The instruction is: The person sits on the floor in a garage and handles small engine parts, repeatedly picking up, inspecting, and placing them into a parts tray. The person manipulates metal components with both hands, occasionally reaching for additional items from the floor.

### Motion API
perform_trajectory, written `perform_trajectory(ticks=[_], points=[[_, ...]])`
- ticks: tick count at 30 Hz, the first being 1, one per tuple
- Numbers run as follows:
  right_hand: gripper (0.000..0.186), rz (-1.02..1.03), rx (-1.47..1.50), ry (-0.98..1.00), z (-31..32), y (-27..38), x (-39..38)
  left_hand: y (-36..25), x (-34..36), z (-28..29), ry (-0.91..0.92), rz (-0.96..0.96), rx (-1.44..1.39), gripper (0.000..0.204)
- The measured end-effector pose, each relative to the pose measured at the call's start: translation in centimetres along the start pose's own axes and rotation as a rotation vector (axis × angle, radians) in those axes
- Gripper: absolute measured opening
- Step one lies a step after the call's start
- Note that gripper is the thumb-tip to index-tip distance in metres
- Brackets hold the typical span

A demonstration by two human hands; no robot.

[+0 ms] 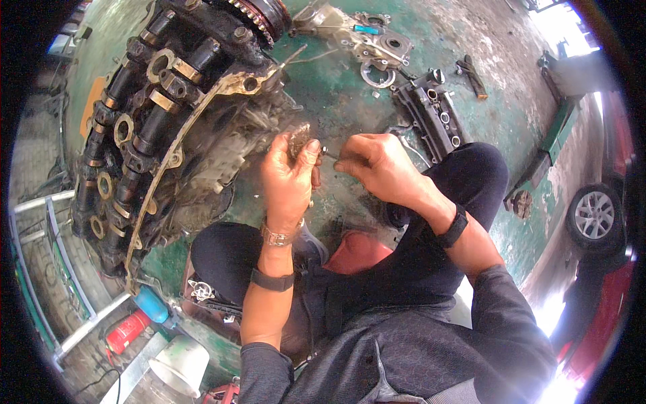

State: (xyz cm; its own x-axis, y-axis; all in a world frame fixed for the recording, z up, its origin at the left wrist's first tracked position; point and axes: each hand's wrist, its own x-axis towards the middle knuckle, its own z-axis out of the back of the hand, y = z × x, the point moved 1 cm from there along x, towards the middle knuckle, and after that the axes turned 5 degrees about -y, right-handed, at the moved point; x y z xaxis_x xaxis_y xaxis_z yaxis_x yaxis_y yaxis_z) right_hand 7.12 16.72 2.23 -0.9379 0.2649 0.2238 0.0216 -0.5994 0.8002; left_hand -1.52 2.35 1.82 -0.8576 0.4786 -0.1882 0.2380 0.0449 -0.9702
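My left hand (pixel 286 178) is raised in front of me, its fingers and thumb closed around a small, grimy, brownish metal part (pixel 300 138). Facing it, my right hand (pixel 383 165) is closed in a pinch with the knuckles up. Something thin and metallic shows at its fingertips, pointing toward the left hand, but it is too small to name. Close to the left hand stands a large engine (pixel 202 141), with its camshafts (pixel 145 135) exposed and a toothed sprocket (pixel 259 17) at the top.
On the green floor lie a black valve cover (pixel 434 114), a light metal engine cover (pixel 390 44), a blue-handled tool (pixel 367 29) and a metal ring (pixel 378 75). A lift arm (pixel 555 141) and a car wheel (pixel 595 214) are at right. A red cylinder (pixel 128 331) and a white bucket (pixel 180 367) stand lower left.
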Motion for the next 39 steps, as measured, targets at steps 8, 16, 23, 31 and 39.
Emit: perform_trajectory(ticks=[8, 16, 23, 31, 39], points=[[0.017, 0.069, -0.001, 0.023, -0.2, -0.2, -0.3, 0.0, 0.3, 0.7, 0.211, 0.085, 0.28, 0.01], [0.025, -0.269, 0.22, 0.184, -0.7, 0.0, -0.7, -0.6, 0.0, 0.8, 0.237, 0.143, 0.185, 0.009], [0.037, -0.719, 0.745, 0.278, -0.6, -0.4, -0.4, -0.9, -0.4, 0.7, 0.265, 0.111, 0.109, 0.008], [0.026, -0.498, 0.418, 0.099, -1.1, -0.7, -0.4, 0.0, -0.1, 0.6, 0.203, 0.15, 0.091, 0.008], [0.021, 0.004, 0.039, -0.173, -1.0, 0.1, -0.4, 0.6, 0.1, 0.5, 0.21, 0.185, 0.028, 0.008]])
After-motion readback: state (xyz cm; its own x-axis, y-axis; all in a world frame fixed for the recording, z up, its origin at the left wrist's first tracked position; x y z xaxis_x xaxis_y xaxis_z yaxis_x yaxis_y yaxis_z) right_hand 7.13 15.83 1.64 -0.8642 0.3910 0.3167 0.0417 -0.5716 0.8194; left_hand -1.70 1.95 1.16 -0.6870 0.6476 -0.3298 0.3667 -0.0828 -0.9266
